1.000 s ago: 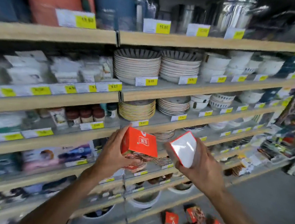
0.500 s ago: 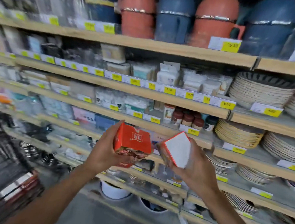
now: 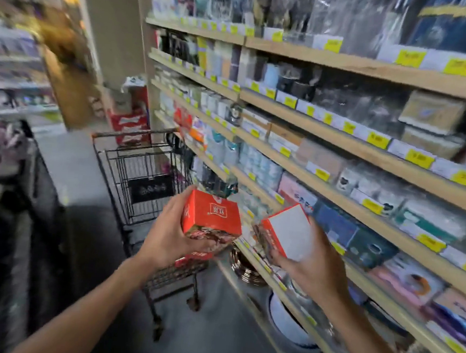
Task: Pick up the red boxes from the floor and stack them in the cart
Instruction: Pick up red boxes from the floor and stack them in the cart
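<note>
My left hand [image 3: 170, 235] grips a red box [image 3: 212, 216] with a white label, held at chest height. Beside it my right hand [image 3: 307, 261] grips a second red box [image 3: 286, 232], its white face turned up toward me. The two boxes are close but apart. A black wire shopping cart [image 3: 142, 174] with a brown handle stands ahead on the floor, just beyond and below my left hand. Another red box [image 3: 192, 256] shows in the cart under my left hand, mostly hidden.
Long wooden shelves [image 3: 339, 154] packed with boxed goods and yellow price tags run along the right. White bowls [image 3: 284, 319] sit on the lowest shelf. Red cartons [image 3: 130, 123] are stacked past the cart. Dark, blurred goods [image 3: 2, 186] line the left of the grey aisle floor.
The view has swung left along the shelves, from the plates to the aisle, bringing the cart into sight. Both hands still hold their boxes in the same way.
</note>
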`<state>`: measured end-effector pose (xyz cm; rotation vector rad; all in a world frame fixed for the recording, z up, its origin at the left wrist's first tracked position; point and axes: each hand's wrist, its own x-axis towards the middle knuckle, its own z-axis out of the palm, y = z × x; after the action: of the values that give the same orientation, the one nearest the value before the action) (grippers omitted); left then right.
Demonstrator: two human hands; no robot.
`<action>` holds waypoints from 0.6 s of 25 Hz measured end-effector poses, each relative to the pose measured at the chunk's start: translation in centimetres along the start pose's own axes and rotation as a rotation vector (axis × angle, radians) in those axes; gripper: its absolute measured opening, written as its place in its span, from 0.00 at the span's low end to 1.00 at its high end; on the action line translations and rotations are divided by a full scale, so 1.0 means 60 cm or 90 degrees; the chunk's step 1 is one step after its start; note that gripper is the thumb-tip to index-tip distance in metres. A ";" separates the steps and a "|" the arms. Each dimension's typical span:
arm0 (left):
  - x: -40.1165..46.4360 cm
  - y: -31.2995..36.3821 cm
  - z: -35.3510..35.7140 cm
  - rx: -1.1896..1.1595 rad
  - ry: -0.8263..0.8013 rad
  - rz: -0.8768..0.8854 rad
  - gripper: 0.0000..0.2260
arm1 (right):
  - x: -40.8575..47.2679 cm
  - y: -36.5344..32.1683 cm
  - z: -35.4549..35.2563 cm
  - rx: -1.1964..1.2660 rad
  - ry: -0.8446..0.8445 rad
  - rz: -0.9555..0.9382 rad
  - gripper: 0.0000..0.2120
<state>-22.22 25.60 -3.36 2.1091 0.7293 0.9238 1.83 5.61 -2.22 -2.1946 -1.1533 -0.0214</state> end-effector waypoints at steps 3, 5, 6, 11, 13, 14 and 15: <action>-0.010 -0.068 -0.077 0.023 0.058 -0.057 0.56 | 0.054 -0.066 0.090 0.012 -0.057 -0.063 0.50; -0.011 -0.112 -0.113 0.034 0.096 -0.093 0.55 | 0.097 -0.100 0.146 0.028 -0.086 -0.101 0.50; -0.008 -0.134 -0.127 0.041 0.110 -0.109 0.55 | 0.120 -0.116 0.172 0.032 -0.104 -0.110 0.49; 0.054 -0.235 -0.169 0.082 0.164 -0.175 0.55 | 0.251 -0.149 0.319 0.089 -0.165 -0.155 0.50; 0.099 -0.276 -0.175 0.092 0.170 -0.195 0.54 | 0.315 -0.157 0.380 0.101 -0.195 -0.162 0.50; 0.122 -0.295 -0.177 0.096 0.172 -0.209 0.54 | 0.347 -0.162 0.408 0.103 -0.211 -0.162 0.50; 0.146 -0.313 -0.179 0.100 0.176 -0.225 0.54 | 0.378 -0.166 0.435 0.098 -0.228 -0.161 0.51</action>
<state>-29.41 46.96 -9.41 1.9125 1.3073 0.9925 1.22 40.62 -10.64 -1.9523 -1.5687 0.3530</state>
